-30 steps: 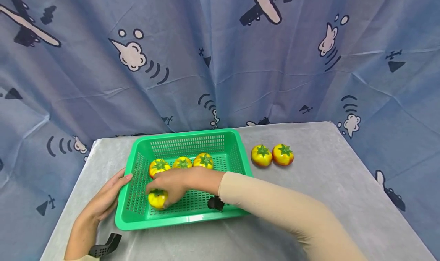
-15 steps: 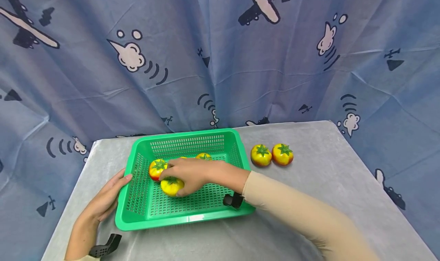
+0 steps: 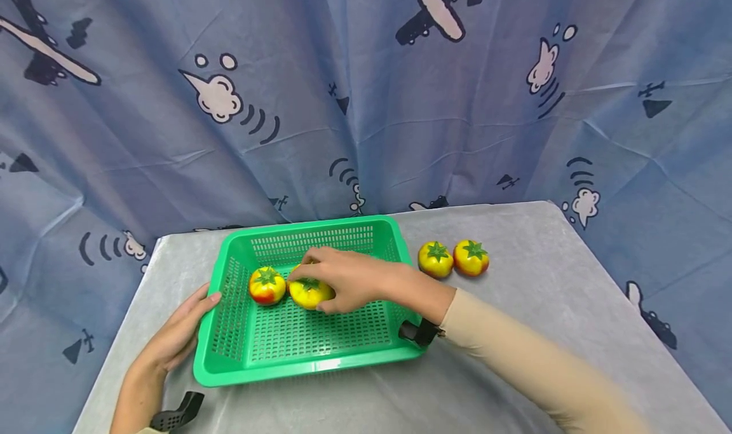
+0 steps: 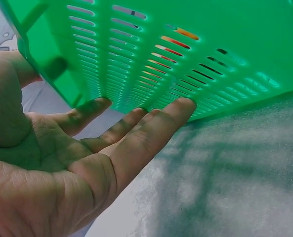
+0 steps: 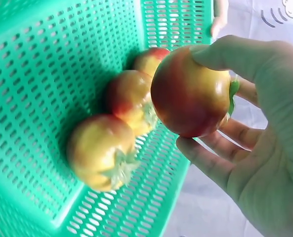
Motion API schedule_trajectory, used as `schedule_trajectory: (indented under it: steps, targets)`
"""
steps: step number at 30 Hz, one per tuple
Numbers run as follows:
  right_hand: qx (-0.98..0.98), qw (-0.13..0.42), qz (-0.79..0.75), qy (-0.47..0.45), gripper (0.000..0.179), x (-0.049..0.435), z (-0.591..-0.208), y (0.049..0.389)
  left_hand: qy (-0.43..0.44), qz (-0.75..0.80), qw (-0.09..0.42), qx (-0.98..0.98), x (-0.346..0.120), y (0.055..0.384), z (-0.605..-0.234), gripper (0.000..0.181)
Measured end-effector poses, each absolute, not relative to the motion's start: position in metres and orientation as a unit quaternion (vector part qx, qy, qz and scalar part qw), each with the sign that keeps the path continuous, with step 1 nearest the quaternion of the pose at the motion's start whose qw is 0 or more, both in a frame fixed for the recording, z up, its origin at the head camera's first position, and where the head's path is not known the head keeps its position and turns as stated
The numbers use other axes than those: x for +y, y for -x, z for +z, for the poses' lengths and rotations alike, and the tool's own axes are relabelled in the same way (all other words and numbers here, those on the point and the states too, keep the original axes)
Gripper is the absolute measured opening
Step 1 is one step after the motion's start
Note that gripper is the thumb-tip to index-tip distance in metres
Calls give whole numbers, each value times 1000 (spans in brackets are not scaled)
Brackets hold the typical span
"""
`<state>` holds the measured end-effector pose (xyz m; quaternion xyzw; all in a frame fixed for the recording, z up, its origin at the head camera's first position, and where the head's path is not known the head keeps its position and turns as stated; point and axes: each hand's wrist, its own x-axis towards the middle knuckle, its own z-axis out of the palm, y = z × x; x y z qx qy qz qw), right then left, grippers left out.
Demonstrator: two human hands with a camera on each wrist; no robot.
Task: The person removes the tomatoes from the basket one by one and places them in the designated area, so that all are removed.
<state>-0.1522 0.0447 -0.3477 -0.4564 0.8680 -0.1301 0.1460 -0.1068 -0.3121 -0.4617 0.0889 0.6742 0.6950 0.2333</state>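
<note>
My right hand [image 3: 357,278] holds a yellow-red tomato [image 3: 309,294] with a green star-shaped top between thumb and fingers, over the green basket [image 3: 229,378]. In the right wrist view the held tomato [image 5: 190,94] appears raised close to the camera. Behind it, three more tomatoes [image 5: 101,150] form a row in the basket. From the head, only the left one of that row [image 3: 267,286] shows fully; my right hand covers the others. My left hand [image 3: 177,332] grips the basket's left side, thumb on the rim, fingertips [image 4: 181,104] against the slotted outer wall.
Two more tomatoes [image 3: 436,260] sit side by side on the grey tabletop [image 3: 515,332], right of the basket. A blue curtain [image 3: 366,103] with printed planes hangs behind the table.
My right hand has carried its tomato from the basket's front left toward the back and right, up to the row. The left hand and the basket have stayed nearly still.
</note>
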Motion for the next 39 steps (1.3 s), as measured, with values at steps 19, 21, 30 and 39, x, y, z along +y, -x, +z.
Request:
schedule_trajectory:
  steps: [19,21,30,39]
  targets:
    - [883,65,-195,422,61,100,-328,135,-100,692,241,673,-302,115,-459,72]
    - [883,62,-199,421,61,103,-327,133,-101,694,239,672,-305,113,-460,72]
    - [884,37,-235,403,64,117,-331,129,-100,698,236,668,-312,107,-460,71]
    - [896,14,-268,354,69,136,-339,121,-108,697,240,667,-312,108,-461,72]
